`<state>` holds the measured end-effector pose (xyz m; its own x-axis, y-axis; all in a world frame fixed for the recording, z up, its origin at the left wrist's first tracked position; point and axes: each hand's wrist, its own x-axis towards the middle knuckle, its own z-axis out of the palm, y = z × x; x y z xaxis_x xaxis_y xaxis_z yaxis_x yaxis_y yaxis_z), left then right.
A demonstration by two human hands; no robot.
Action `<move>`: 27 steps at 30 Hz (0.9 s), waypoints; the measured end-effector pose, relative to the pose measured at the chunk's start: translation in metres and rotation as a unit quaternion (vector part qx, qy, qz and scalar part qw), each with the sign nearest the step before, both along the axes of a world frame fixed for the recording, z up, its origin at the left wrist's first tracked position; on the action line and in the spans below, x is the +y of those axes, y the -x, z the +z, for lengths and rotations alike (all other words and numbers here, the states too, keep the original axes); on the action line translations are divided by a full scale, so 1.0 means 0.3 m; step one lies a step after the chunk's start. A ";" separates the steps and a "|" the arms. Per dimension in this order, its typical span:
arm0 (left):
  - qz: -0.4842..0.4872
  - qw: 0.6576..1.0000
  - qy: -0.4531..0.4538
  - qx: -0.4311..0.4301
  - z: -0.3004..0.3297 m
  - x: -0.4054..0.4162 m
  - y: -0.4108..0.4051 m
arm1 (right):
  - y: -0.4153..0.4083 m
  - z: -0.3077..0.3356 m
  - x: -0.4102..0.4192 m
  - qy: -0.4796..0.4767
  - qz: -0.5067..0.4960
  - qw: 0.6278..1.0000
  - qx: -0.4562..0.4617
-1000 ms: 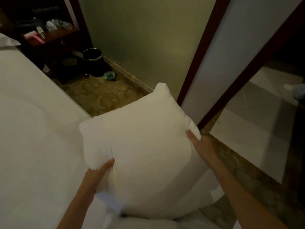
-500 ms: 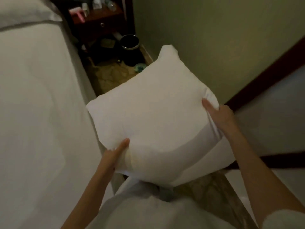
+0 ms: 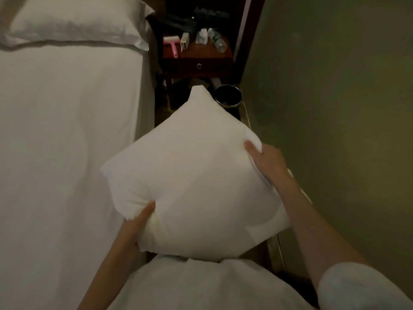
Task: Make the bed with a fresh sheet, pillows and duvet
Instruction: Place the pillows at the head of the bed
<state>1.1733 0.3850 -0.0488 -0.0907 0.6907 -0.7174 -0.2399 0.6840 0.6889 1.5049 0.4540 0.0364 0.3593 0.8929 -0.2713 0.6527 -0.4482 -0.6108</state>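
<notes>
The person holds 1 white pillow [image 3: 196, 189] in front of the body with both hands. The left hand [image 3: 136, 224] grips the near-left corner, the thumb pressed into the top face and the fingers hidden below it. The right hand [image 3: 267, 163] grips the right corner, the thumb on top and the rest curled around the edge. So both hands are closed on the pillow, and it hangs in the air between them, tilted, with its far corner pointing away from the grip toward the nightstand [image 3: 197, 61] and the dark bin [image 3: 228, 96].

To the left of the grip lies the bed [image 3: 67, 142]. It is already covered with a smooth white sheet, and 1 dressed pillow [image 3: 73, 21] lies at the head end, far ahead and left of the hands. The held pillow seems to be bare, without case, but in this dim light I cannot tell surely.

I judge the task is in the middle: the sheet looks done and 1 pillow is placed. This pillow must go to the head end, and no duvet is visible on the bed.
</notes>
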 end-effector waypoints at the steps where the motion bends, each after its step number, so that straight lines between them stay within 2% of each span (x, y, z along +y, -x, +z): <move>1: -0.001 1.000 -0.004 -0.002 0.010 0.073 -0.010 | -0.008 -0.001 0.085 0.003 0.006 1.000 0.011; 7: 0.034 0.999 0.002 0.018 0.068 0.467 -0.014 | -0.026 -0.003 0.549 0.010 0.007 0.995 0.098; 11: 0.052 0.998 -0.012 0.038 0.026 0.719 -0.022 | -0.017 -0.060 0.862 0.008 0.042 0.993 0.112; 14: 0.092 0.994 0.000 0.063 0.002 0.920 -0.054 | -0.027 -0.109 1.111 0.021 0.070 0.993 0.089; 18: 0.123 0.992 0.016 0.037 0.035 1.217 -0.077 | -0.011 -0.077 1.526 0.012 0.136 0.988 0.073; 24: 0.154 0.985 -0.021 0.068 0.158 1.649 -0.074 | 0.052 0.020 2.094 -0.039 0.199 0.978 0.045; 27: 0.188 0.980 -0.051 0.050 0.220 1.827 -0.056 | 0.130 0.055 2.321 -0.068 0.220 0.972 0.054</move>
